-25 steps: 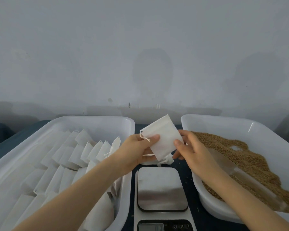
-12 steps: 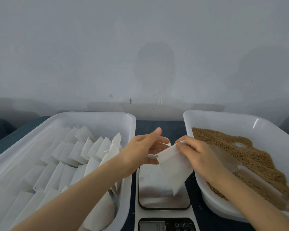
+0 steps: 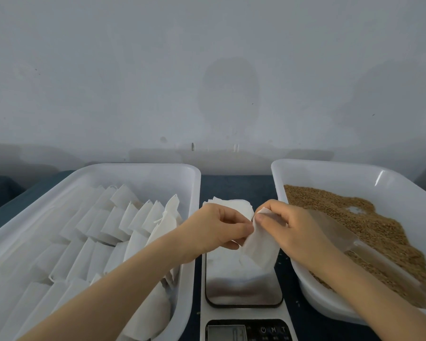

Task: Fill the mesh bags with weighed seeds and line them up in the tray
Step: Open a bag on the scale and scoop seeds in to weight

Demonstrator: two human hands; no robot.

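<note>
A small white mesh bag [image 3: 260, 244] hangs over the scale [image 3: 244, 289], its mouth pinched at the top edge by both hands. My left hand [image 3: 217, 231] pinches it from the left and my right hand [image 3: 288, 226] from the right. Behind the hands lies a small pile of empty bags [image 3: 234, 205] on the dark tabletop. The white tray [image 3: 143, 173] on the left holds rows of several bags [image 3: 123, 222] leaning on each other. The white tray [image 3: 330, 168] on the right holds brown seeds [image 3: 369, 222] and a clear scoop [image 3: 369, 257].
The scale's display and buttons [image 3: 249, 331] sit at the near edge. A grey wall [image 3: 207, 70] rises right behind the trays. A narrow strip of dark blue table [image 3: 234, 185] shows between the two trays.
The bag came down from above the trays to hang over the scale platform. Both hands shifted to pinch its top edge, and the pile of bags behind them is now uncovered.
</note>
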